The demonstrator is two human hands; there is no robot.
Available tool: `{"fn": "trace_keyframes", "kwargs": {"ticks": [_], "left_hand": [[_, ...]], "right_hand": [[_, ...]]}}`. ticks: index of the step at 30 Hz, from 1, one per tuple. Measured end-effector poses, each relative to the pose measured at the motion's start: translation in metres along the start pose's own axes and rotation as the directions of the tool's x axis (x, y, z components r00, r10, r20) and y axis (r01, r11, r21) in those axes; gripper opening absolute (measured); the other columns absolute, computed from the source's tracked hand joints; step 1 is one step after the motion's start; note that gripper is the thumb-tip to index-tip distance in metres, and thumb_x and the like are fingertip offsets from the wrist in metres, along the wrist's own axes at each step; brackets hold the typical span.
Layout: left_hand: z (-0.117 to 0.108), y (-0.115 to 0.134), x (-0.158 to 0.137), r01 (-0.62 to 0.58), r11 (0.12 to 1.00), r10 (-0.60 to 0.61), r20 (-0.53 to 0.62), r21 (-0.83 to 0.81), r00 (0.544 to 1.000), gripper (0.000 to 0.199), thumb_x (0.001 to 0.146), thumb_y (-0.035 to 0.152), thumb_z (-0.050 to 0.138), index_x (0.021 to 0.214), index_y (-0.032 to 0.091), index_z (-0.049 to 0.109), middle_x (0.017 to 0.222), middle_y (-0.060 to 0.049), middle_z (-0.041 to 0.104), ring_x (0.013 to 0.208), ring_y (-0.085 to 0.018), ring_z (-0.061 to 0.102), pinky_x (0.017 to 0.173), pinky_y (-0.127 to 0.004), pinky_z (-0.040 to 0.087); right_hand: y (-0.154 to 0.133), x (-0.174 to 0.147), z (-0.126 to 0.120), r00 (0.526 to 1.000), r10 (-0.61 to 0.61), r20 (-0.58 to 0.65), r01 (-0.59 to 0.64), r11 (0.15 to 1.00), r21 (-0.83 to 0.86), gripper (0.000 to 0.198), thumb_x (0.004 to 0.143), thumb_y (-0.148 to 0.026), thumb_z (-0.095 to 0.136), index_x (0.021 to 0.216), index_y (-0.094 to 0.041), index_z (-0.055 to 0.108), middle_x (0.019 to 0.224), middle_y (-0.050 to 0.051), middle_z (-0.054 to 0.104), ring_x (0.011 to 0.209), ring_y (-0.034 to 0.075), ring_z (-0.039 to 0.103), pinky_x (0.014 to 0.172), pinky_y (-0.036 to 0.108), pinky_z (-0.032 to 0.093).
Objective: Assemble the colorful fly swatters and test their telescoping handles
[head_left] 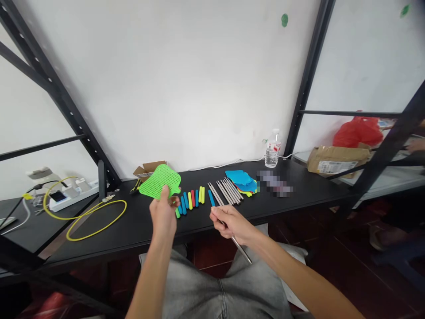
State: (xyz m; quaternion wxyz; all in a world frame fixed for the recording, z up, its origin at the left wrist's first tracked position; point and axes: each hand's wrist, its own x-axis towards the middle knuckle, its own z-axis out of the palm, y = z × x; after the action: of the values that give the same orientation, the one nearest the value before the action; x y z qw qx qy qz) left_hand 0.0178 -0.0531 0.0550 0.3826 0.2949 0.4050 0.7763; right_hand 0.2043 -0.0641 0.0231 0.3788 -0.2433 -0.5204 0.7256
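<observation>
My left hand (163,215) is closed on a bright green perforated fly swatter head (161,180), held by its narrow neck above the table. My right hand (230,223) grips a thin metal rod (241,250), which slants down toward my lap. Just beyond those right fingers a blue tube (211,198) shows; I cannot tell whether it is on the rod or lies on the table. Between my hands is a row of coloured handle tubes (193,198). Several metal rods (229,190) lie side by side, left of a pile of swatter heads (239,178).
A water bottle (272,149) stands at the back right of the black table (133,226). An open small carton (150,168) is behind my left hand. On the left lie a yellow cable (96,228) and a power strip (75,195). Dark metal posts (307,75) frame the table.
</observation>
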Motion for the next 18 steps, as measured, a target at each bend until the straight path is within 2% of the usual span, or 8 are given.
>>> {"fn": "trace_keyframes", "kwargs": {"ticks": [3,6,8,10,13,16,18], "left_hand": [[-0.022,0.007,0.003,-0.019,0.994,0.009,0.088,0.108,0.996,0.036,0.069,0.043,0.077,0.083,0.015,0.06,0.068,0.0,0.061,0.051,-0.01,0.052,0.048,-0.023,0.04],[-0.037,-0.002,-0.004,-0.017,0.978,-0.006,0.108,0.208,0.994,0.034,0.072,0.045,0.074,0.075,0.016,0.056,0.058,0.004,0.053,0.049,-0.009,0.049,0.048,-0.022,0.039],[-0.039,-0.014,-0.008,-0.014,0.937,-0.035,0.134,0.349,0.99,0.034,0.072,0.046,0.073,0.074,0.016,0.057,0.054,0.004,0.052,0.048,-0.01,0.048,0.046,-0.022,0.037],[-0.037,-0.026,-0.009,-0.049,0.869,-0.061,0.206,0.492,0.977,0.034,0.072,0.046,0.072,0.077,0.016,0.058,0.053,0.003,0.053,0.047,-0.01,0.047,0.045,-0.021,0.036],[-0.03,-0.037,-0.008,-0.146,0.817,-0.031,0.295,0.558,0.955,0.03,0.076,0.045,0.068,0.081,0.016,0.06,0.052,0.003,0.054,0.046,-0.01,0.048,0.045,-0.021,0.036],[-0.026,-0.041,-0.009,-0.16,0.825,-0.02,0.311,0.542,0.95,0.031,0.079,0.046,0.065,0.086,0.017,0.06,0.053,0.004,0.054,0.047,-0.01,0.048,0.046,-0.02,0.036],[-0.027,-0.041,-0.011,-0.14,0.837,-0.035,0.308,0.529,0.951,0.032,0.079,0.047,0.066,0.089,0.017,0.06,0.056,0.003,0.055,0.048,-0.01,0.049,0.046,-0.02,0.037]], "right_hand": [[-0.003,0.005,-0.024,0.98,-0.058,-0.188,0.056,0.998,-0.014,0.037,0.085,-0.05,0.062,0.073,-0.016,0.057,0.052,-0.006,0.042,0.037,0.002,0.02,0.037,0.019,0.008],[-0.009,0.013,-0.046,0.951,-0.062,-0.302,0.08,0.996,0.047,0.026,0.081,-0.04,0.067,0.09,-0.015,0.063,0.061,-0.004,0.049,0.04,0.002,0.025,0.037,0.018,0.01],[-0.011,0.015,-0.054,0.939,-0.059,-0.338,0.091,0.993,0.079,0.029,0.08,-0.034,0.068,0.103,-0.017,0.062,0.065,-0.003,0.051,0.042,0.003,0.027,0.038,0.016,0.012],[-0.012,0.015,-0.059,0.925,-0.075,-0.373,0.111,0.991,0.076,0.033,0.08,-0.031,0.067,0.11,-0.02,0.06,0.065,-0.003,0.051,0.043,0.004,0.027,0.038,0.016,0.013],[-0.012,0.021,-0.064,0.895,-0.104,-0.434,0.124,0.992,0.018,0.033,0.08,-0.032,0.064,0.11,-0.02,0.06,0.066,-0.002,0.052,0.044,0.005,0.029,0.037,0.017,0.015],[-0.013,0.045,-0.071,0.869,-0.131,-0.478,0.099,0.991,-0.093,0.042,0.078,-0.027,0.061,0.119,-0.018,0.055,0.075,0.003,0.061,0.05,0.009,0.042,0.039,0.019,0.028],[-0.011,0.068,-0.077,0.865,-0.167,-0.474,0.054,0.968,-0.244,0.054,0.076,-0.023,0.059,0.129,-0.017,0.05,0.088,0.008,0.066,0.061,0.013,0.054,0.048,0.022,0.04]]}}
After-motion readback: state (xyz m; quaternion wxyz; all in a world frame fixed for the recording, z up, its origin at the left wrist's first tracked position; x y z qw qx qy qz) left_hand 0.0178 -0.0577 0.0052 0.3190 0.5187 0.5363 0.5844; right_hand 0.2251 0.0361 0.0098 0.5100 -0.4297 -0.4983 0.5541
